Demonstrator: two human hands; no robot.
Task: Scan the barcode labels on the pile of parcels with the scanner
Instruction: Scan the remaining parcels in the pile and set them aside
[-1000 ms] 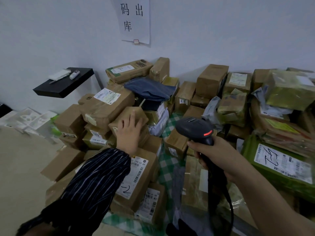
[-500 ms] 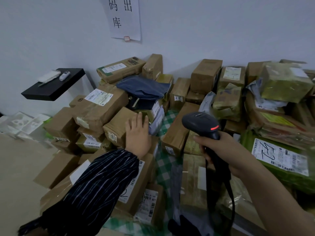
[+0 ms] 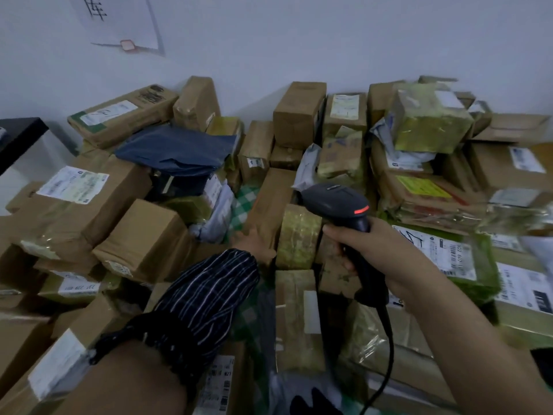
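Parcels are piled against the white wall: brown boxes, taped packs and a dark blue bag (image 3: 176, 151). My right hand (image 3: 377, 256) grips the handle of the black scanner (image 3: 338, 205). Its head, showing a red light, points away over the middle of the pile. My left hand (image 3: 254, 244), in a striped sleeve, is at the near end of a long brown box (image 3: 269, 199), beside a tape-wrapped parcel (image 3: 299, 235). It is blurred and its fingers are mostly hidden. A green parcel (image 3: 481, 265) bearing a white barcode label lies right of the scanner.
A black shelf (image 3: 18, 136) juts out at the left edge. A paper sign (image 3: 119, 22) hangs on the wall. The scanner's cable (image 3: 386, 354) drops toward me. Green checked cloth (image 3: 244, 202) shows between the boxes.
My left hand left the brown box on the left and moved right to the long box in the middle. The view moved closer and tilted down; the scanner stays held.
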